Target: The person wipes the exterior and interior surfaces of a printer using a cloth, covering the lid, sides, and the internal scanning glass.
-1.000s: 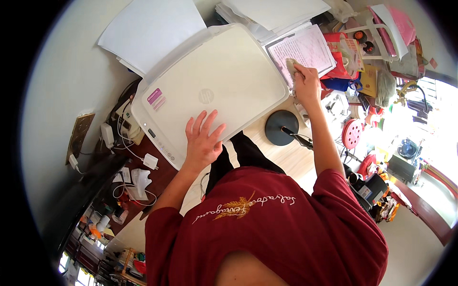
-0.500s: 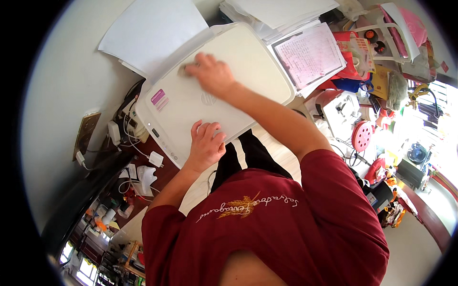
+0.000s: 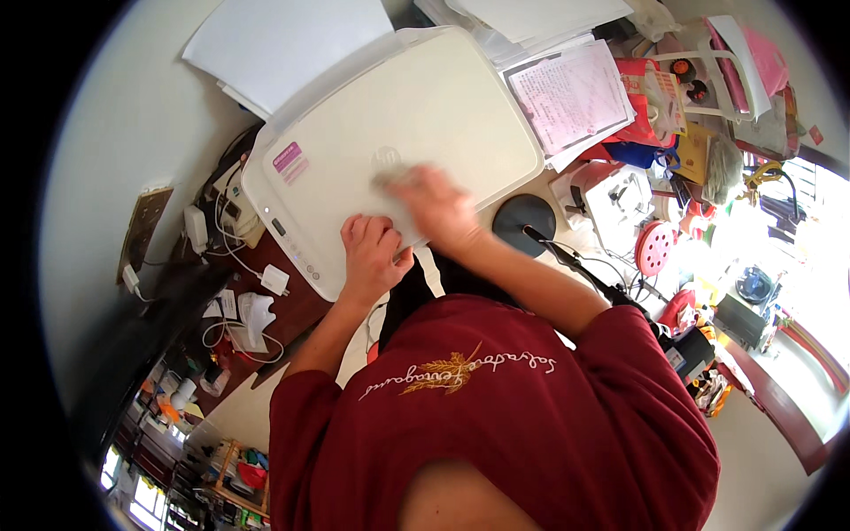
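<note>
A white flatbed printer [image 3: 354, 124] lies in front of me, with a purple label and a small control panel on its left side. My left hand [image 3: 372, 255] is at its near edge, fingers bent over the lid and gripping the rim. Over the lid's near middle is my right hand [image 3: 440, 211], smeared by motion. Its fingers close on a small greyish wad [image 3: 390, 179], pressed to the lid; blur hides exactly what it is.
White paper [image 3: 283, 53] stands in the printer's back feeder. Stacked sheets [image 3: 571, 97] lie to the right, beside bags [image 3: 642, 102]. Chargers and cables [image 3: 274, 280] sit at left near a wall socket [image 3: 146, 232]. A round black stand base [image 3: 522, 224] is on the floor.
My right hand has swept from the far left part of the lid toward me and rightward, with the greyish wad. The left hand stays at the near edge. The view has shifted slightly.
</note>
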A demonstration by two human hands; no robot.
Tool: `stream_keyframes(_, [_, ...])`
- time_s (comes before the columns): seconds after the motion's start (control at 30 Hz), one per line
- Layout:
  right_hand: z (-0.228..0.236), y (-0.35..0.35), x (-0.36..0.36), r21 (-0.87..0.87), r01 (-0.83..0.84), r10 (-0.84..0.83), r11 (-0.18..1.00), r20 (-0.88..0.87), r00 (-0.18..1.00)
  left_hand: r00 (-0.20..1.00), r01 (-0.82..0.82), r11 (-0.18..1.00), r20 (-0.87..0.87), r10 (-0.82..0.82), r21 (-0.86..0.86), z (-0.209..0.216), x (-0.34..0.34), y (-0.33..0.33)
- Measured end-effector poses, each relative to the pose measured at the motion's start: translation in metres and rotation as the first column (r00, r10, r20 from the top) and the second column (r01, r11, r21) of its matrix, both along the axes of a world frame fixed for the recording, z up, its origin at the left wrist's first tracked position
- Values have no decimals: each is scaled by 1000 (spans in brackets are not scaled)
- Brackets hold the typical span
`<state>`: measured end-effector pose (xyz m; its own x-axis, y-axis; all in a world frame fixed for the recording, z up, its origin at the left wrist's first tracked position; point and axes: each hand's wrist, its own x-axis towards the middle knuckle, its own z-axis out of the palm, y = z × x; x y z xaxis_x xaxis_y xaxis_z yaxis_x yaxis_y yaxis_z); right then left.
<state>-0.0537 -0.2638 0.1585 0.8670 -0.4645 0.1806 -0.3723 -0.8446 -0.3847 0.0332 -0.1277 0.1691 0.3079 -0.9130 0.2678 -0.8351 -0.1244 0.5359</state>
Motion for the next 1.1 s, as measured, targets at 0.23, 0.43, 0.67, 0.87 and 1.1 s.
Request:
stream_keyframes(0.23, [-3, -106, 15, 80, 316, -319, 945, 26, 947, 996, 77, 997, 42, -77, -3, 2, 8, -2])
stream_keyframes(0.43, [19, -120, 2, 192, 380, -415, 905, 207, 886, 996, 90, 996, 26, -90, 3, 4, 9, -4])
stream_keyframes(0.67, [-1, -30, 129, 105, -204, 201, 973, 33, 979, 996, 86, 996, 36, -87, 13, 5, 8, -5])
stream_keyframes(0.87, [-1, -150, 94, 74, 335, -337, 939, 15, 941, 994, 107, 994, 11, -107, -11, 6, 8, -1])
stream_keyframes(1.1, [46, -185, -56, 300, 483, -549, 822, 199, 812, 988, 150, 985, -15, -152, -83, 79, 31, -7])
